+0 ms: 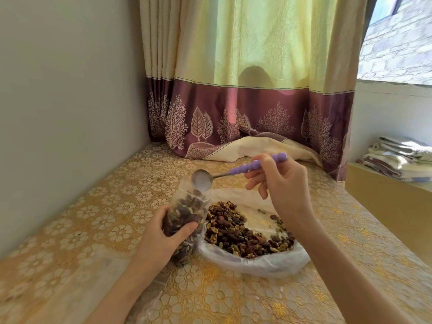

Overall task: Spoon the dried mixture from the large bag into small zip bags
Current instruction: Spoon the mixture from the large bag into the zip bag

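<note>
A: Why is the left hand (170, 232) around the zip bag (187, 220)?
B: It keeps the bag upright beside the large bag (252, 260) on the worktop (93, 218). The right hand (278, 181) fingers pinch the spoon (233, 171), tipped over the bag's mouth; the mix (240, 232) falls in.

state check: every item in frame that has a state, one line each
Left hand: grips small clear zip bag.
Small clear zip bag: open, partly filled.
Right hand: holds purple-handled metal spoon.
Purple-handled metal spoon: tipped over bag mouth, bowl nearly empty.
Large clear plastic bag: open, mixture inside.
</note>
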The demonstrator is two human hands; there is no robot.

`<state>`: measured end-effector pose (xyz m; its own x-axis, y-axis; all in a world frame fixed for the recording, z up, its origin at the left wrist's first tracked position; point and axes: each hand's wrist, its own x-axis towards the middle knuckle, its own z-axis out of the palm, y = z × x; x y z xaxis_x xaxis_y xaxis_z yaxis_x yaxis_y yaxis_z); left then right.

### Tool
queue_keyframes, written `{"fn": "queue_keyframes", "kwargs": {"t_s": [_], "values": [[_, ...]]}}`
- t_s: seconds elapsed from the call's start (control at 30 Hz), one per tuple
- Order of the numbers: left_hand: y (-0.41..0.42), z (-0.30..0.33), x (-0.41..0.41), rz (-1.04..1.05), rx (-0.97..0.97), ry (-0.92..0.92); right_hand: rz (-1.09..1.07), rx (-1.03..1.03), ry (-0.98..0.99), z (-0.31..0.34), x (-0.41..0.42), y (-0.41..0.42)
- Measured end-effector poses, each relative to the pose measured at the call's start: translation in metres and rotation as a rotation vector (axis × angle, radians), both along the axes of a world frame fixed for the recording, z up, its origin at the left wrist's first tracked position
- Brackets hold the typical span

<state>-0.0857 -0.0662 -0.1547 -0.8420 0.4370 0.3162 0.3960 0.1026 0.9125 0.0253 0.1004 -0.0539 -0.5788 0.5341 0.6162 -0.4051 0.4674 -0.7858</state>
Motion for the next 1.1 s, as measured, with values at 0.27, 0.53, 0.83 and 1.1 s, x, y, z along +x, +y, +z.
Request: {"fn": "queue_keyframes", "kwargs": {"t_s": [0.27, 0.53, 0.83, 1.1], "values": [[0.0, -0.001, -0.002, -0.018, 0.046, -0.058, 0.011, -0.196, 0.121, -0.004, 0.006, 0.016], [-0.001, -0.001, 0.0, 0.026, 0.113, -0.06, -0.264, -0.235, -0.096, -0.037, 0.022, 0.066], [-0.002, -0.001, 0.0, 0.042, 0.134, -0.024, -0.366, -0.186, -0.312, -0.067, 0.024, 0.078], [-0.002, 0.0, 0.0, 0.022, 0.129, -0.011, -0.24, -0.457, -0.39, -0.07, 0.009, 0.072]]}}
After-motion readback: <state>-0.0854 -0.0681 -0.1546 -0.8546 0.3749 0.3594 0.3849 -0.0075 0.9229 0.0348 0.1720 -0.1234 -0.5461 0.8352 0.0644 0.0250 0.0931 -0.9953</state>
